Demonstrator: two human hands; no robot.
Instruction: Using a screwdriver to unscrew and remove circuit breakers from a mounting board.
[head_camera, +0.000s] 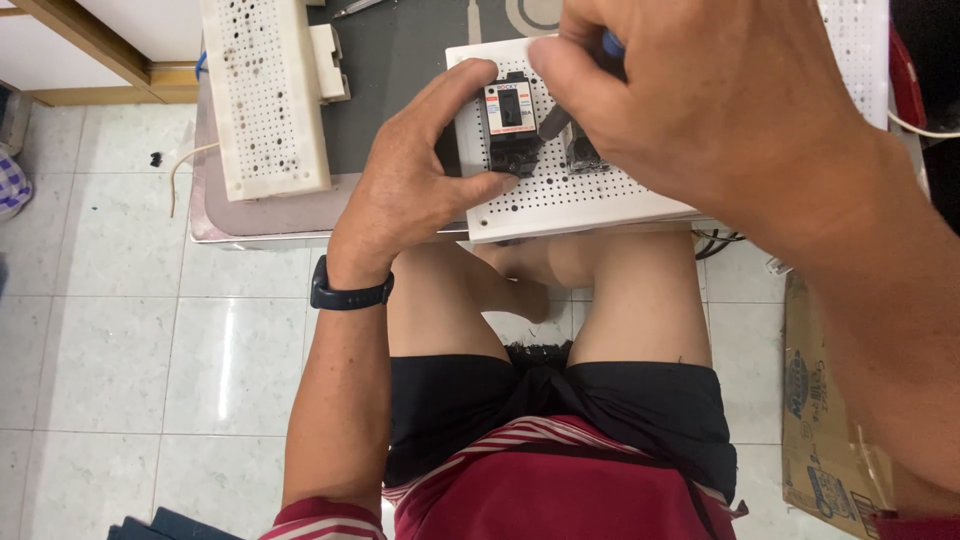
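A small black and white circuit breaker (511, 125) stands on a white perforated board (580, 200) at the table's near edge. My left hand (415, 170) pinches the breaker between thumb and forefinger. My right hand (700, 90) is closed around a screwdriver with a blue handle (612, 44); its dark shaft (553, 122) slants down to the breaker's right side. A grey metal part (582, 152) sits on the board just right of the breaker, partly hidden by my right hand.
A second white perforated board (265, 90) lies on the dark table (400, 60) to the left. A cardboard box (830, 440) stands on the tiled floor at the right. My knees are under the table edge.
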